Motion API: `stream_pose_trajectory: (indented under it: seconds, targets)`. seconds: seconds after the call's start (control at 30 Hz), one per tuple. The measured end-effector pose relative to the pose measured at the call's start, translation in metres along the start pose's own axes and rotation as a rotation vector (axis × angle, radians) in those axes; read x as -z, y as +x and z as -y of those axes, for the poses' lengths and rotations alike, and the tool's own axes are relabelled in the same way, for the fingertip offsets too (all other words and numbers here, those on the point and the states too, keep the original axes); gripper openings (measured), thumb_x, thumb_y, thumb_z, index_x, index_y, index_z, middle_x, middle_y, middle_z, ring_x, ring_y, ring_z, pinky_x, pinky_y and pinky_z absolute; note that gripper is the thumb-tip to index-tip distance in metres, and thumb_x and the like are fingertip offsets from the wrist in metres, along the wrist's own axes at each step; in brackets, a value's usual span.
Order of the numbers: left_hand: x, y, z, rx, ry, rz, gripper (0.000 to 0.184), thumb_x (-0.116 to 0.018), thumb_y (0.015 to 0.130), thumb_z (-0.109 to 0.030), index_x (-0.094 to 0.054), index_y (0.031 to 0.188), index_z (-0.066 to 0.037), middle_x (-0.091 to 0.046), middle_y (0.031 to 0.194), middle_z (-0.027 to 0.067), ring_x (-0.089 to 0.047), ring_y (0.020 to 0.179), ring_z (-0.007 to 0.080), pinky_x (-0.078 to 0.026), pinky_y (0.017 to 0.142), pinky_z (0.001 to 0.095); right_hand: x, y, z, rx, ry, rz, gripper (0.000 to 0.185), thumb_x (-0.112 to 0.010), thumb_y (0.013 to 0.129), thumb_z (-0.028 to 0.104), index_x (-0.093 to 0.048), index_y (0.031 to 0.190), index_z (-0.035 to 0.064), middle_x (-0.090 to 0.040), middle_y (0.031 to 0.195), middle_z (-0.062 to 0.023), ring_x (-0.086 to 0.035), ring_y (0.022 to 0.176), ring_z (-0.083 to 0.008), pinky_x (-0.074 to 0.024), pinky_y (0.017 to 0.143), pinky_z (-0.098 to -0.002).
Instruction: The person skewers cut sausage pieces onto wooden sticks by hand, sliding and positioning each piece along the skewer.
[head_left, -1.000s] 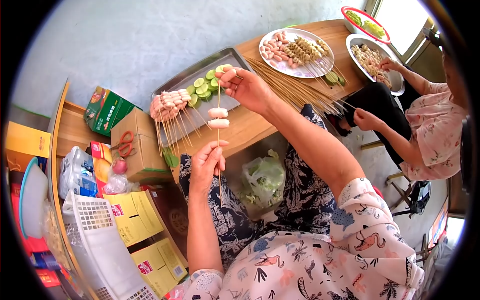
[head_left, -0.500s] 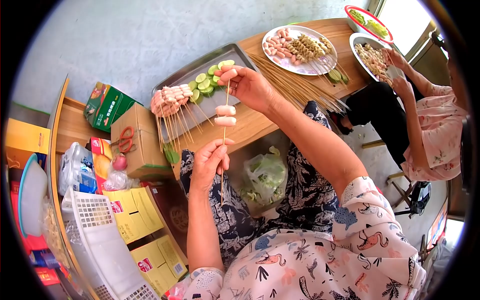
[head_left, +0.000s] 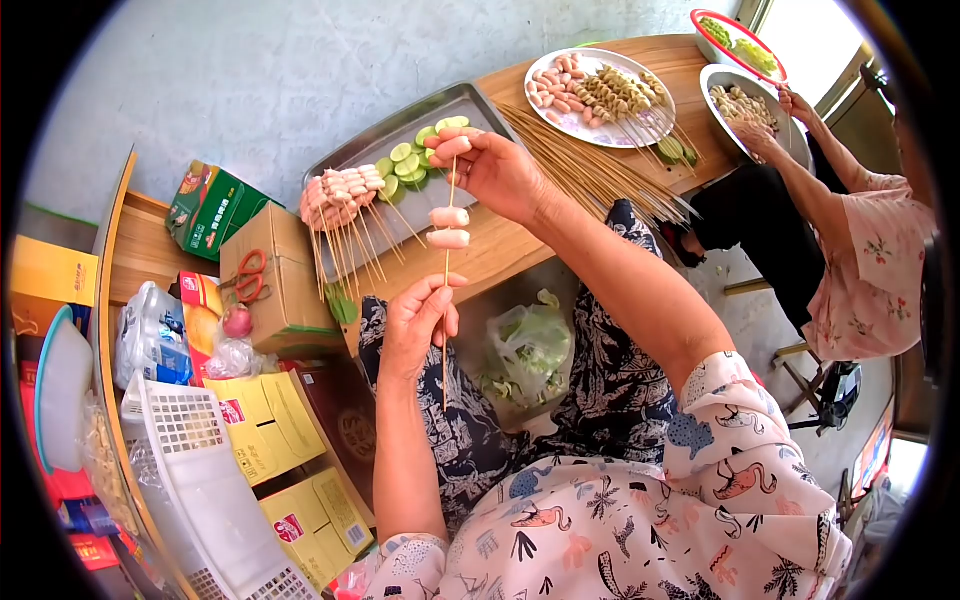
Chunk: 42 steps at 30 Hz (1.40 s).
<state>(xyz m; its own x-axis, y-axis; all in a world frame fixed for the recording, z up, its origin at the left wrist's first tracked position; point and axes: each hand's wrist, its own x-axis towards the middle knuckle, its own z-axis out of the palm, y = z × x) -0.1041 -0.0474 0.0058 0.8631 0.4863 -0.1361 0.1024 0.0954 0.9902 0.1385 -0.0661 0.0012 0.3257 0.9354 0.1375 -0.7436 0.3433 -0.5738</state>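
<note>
My left hand (head_left: pixel 424 322) is closed around a thin wooden skewer (head_left: pixel 446 370), held upright above my lap. Two small pink sausages (head_left: pixel 449 239) are threaded on the skewer between my hands. At its top, my right hand (head_left: pixel 490 172) pinches another small sausage (head_left: pixel 455 148) against the skewer's tip. Behind my hands lies a metal tray (head_left: pixel 335 155), with sliced green rounds (head_left: pixel 405 165) and a stack of finished sausage skewers (head_left: pixel 343 195). Bare skewers (head_left: pixel 570 160) lie in a bundle to the right of the tray.
A white plate (head_left: pixel 640 138) bears loose sausages and skewered food. At right a co-worker's hands (head_left: pixel 765 135) are at a metal bowl (head_left: pixel 715 78). Cardboard boxes (head_left: pixel 285 275), red scissors (head_left: pixel 252 277) and a white basket (head_left: pixel 190 480) stand at left. A plastic bag (head_left: pixel 530 350) sits between my knees.
My hands and the skewer have barely moved. The co-worker's hands have moved apart, one toward the far rim of the bowl.
</note>
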Motion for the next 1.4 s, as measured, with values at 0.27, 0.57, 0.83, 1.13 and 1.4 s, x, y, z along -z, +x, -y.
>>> stream_pose_trajectory:
  seconds: [0.27,0.57,0.83,1.13,1.4]
  targets:
    - [0.000,-0.001,0.000,-0.005,-0.027,-0.014,0.028,-0.053,0.096,-0.025,-0.061,0.109,-0.002,-0.054,0.060,-0.0013,-0.045,0.049,0.0017,-0.030,0.044,0.0146,0.005,0.003,-0.004,0.025,0.039,0.040,0.030,-0.047,0.094,0.022,-0.057,0.110,-0.0002,-0.063,0.111,-0.0135,-0.060,0.101,-0.0224,-0.0464,0.090,-0.0353]
    - [-0.001,-0.002,-0.003,-0.009,-0.050,-0.022,0.023,-0.051,0.097,-0.020,-0.062,0.106,-0.002,-0.055,0.060,0.0004,-0.044,0.049,0.0033,-0.033,0.045,0.0159,0.006,0.004,-0.006,0.003,0.041,0.080,0.030,-0.046,0.095,0.020,-0.055,0.115,0.0001,-0.061,0.117,-0.0150,-0.058,0.106,-0.0225,-0.0448,0.089,-0.0328]
    - [-0.001,-0.002,0.000,-0.025,-0.042,-0.049,0.026,-0.053,0.096,-0.025,-0.061,0.107,-0.003,-0.054,0.060,-0.0012,-0.041,0.047,0.0010,-0.029,0.044,0.0139,-0.002,-0.003,-0.009,-0.055,0.040,0.062,0.035,-0.055,0.091,0.019,-0.052,0.121,0.0007,-0.060,0.120,-0.0139,-0.057,0.107,-0.0214,-0.0428,0.090,-0.0327]
    - [0.000,-0.002,0.002,-0.047,-0.047,-0.060,0.025,-0.052,0.096,-0.024,-0.061,0.107,-0.003,-0.054,0.060,-0.0010,-0.041,0.047,0.0011,-0.029,0.044,0.0142,-0.008,-0.008,-0.011,-0.107,0.085,0.097,0.043,-0.057,0.090,0.016,-0.045,0.126,-0.0016,-0.055,0.126,-0.0147,-0.053,0.111,-0.0215,-0.0416,0.095,-0.0336]
    - [-0.001,-0.002,0.001,-0.048,-0.050,-0.080,0.022,-0.052,0.096,-0.019,-0.062,0.106,-0.002,-0.055,0.061,-0.0001,-0.043,0.048,0.0029,-0.032,0.045,0.0156,-0.017,-0.014,-0.012,-0.145,0.010,0.113,0.052,-0.056,0.092,0.022,-0.035,0.133,-0.0017,-0.052,0.128,-0.0144,-0.051,0.116,-0.0224,-0.0402,0.098,-0.0370]
